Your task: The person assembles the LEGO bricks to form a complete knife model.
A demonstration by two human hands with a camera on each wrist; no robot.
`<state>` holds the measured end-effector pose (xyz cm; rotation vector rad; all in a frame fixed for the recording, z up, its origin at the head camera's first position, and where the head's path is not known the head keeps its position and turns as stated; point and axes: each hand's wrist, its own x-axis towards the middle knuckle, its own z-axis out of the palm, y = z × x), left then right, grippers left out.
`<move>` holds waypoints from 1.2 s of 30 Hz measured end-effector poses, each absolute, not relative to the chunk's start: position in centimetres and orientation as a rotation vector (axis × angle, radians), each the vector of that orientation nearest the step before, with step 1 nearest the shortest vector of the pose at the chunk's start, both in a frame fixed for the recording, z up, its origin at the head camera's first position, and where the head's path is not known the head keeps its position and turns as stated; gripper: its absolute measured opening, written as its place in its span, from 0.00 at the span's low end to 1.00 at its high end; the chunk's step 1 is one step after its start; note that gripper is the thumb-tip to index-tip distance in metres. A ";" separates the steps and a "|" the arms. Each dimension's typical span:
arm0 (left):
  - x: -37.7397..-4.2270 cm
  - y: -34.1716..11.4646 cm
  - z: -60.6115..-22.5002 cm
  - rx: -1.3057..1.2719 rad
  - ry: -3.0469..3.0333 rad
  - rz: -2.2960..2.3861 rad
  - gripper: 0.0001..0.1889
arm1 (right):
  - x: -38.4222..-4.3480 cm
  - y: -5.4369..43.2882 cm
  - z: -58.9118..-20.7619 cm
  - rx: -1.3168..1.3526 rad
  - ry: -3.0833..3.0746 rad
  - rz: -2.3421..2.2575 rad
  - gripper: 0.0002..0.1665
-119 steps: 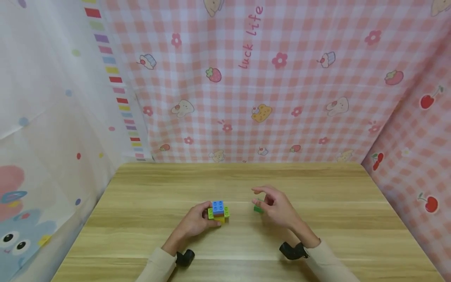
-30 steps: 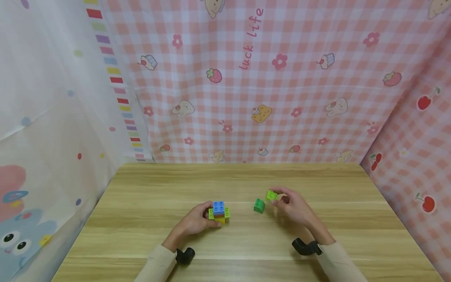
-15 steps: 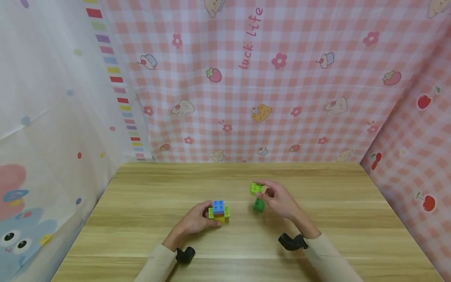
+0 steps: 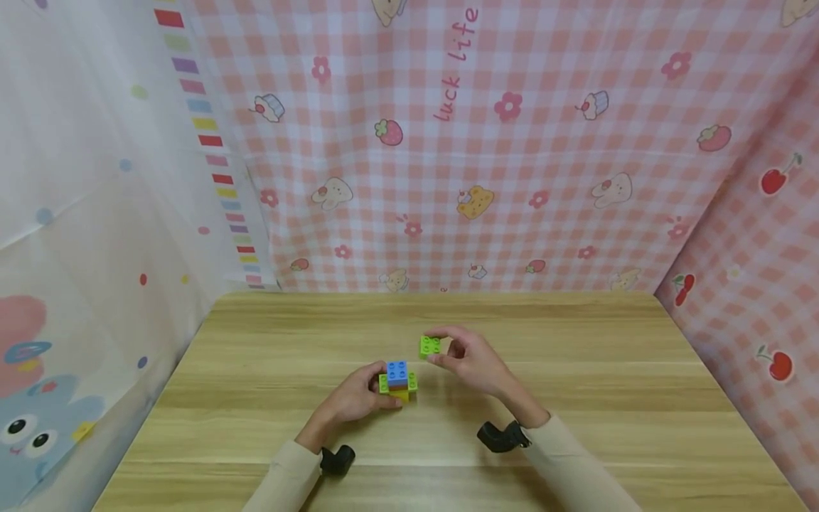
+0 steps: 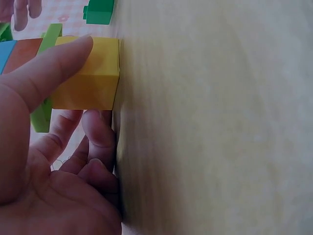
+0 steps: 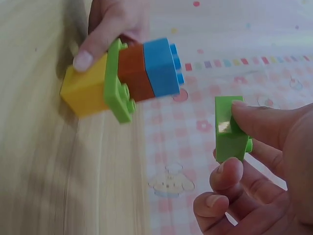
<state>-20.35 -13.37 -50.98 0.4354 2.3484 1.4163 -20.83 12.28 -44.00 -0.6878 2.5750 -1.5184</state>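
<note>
Your left hand (image 4: 350, 397) grips the squared yellow base (image 6: 87, 93) of a studded brick tower (image 6: 136, 73); your right hand (image 4: 472, 363) pinches a glossy lime-green brick (image 4: 429, 346) above the wood-grain table (image 4: 563, 355)

Cloth-walled booth (image 4: 544, 156), wooden table (image 4: 576, 355)

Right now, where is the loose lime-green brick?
In the head view, the lime-green brick is pinched in the right hand, up and to the right of the blue-topped stack, apart from it.

sleeves (image 4: 281, 475): beige | wrist cameras (image 4: 338, 461): black, bent, one per wrist
</note>
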 end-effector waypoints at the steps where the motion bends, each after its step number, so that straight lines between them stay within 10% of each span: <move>1: -20.4 -13.4 -51.0 0.436 2.349 1.415 0.19 | -20.8 12.0 -44.0 -0.707 2.570 -1.518 0.21; 36: -20.4 -13.3 -51.1 0.451 2.339 1.450 0.20 | -20.2 8.0 -44.9 -0.865 2.496 -1.434 0.21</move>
